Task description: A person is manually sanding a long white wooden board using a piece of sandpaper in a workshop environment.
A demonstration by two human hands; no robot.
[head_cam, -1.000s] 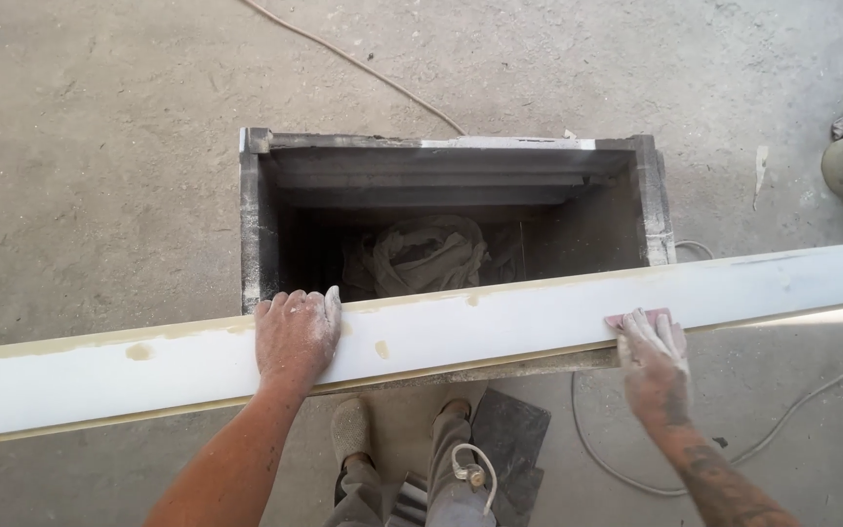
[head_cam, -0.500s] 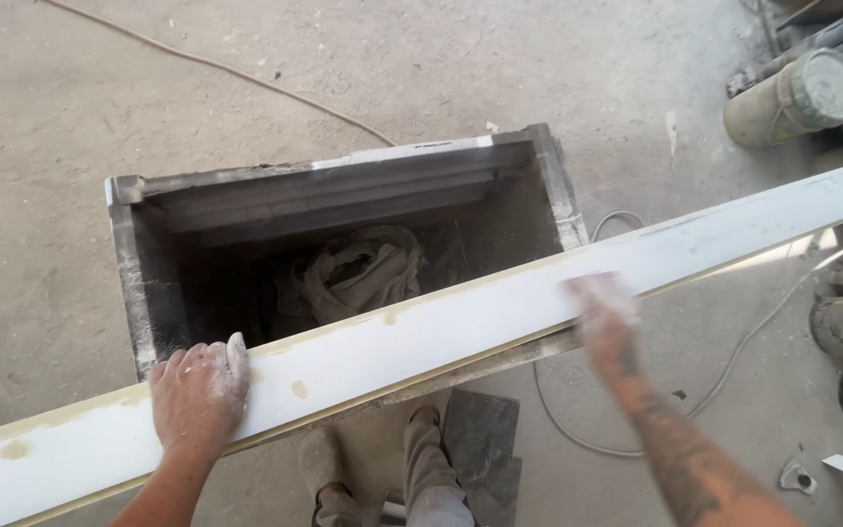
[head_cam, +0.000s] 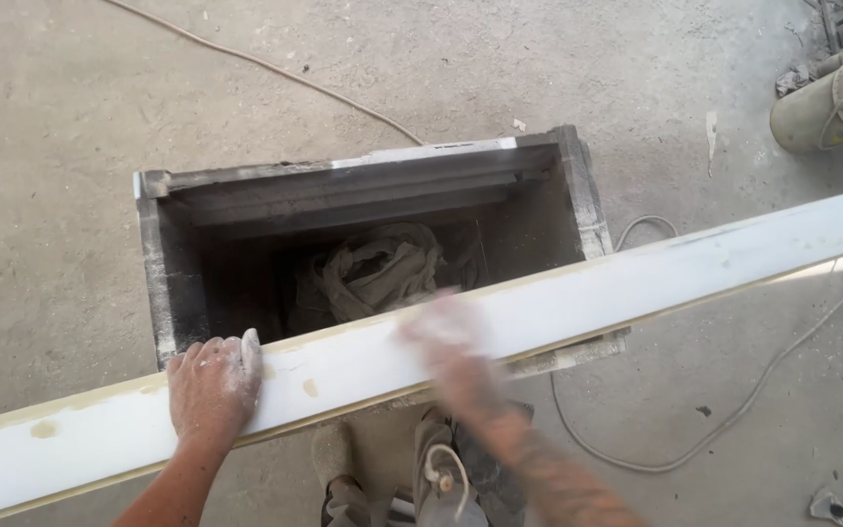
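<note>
A long white board (head_cam: 636,283) lies across the near rim of a dark open-topped box (head_cam: 578,185) and runs from the lower left to the right edge of the view. My left hand (head_cam: 215,388), dusted white, lies flat on the board with its fingers over the far edge. My right hand (head_cam: 451,346) is on the board's middle and is blurred by motion; whether it holds anything is unclear. A crumpled pale cloth (head_cam: 378,268) lies inside the box.
A thin cable (head_cam: 275,70) crosses the concrete floor behind the box, and another cable (head_cam: 695,439) loops at the right. A dusty cylinder (head_cam: 831,102) lies at the top right. My shoes (head_cam: 334,459) show below the board.
My right hand has slid left along the board from its right part to the middle. My left hand stays pressed on the board. The view has shifted a little.
</note>
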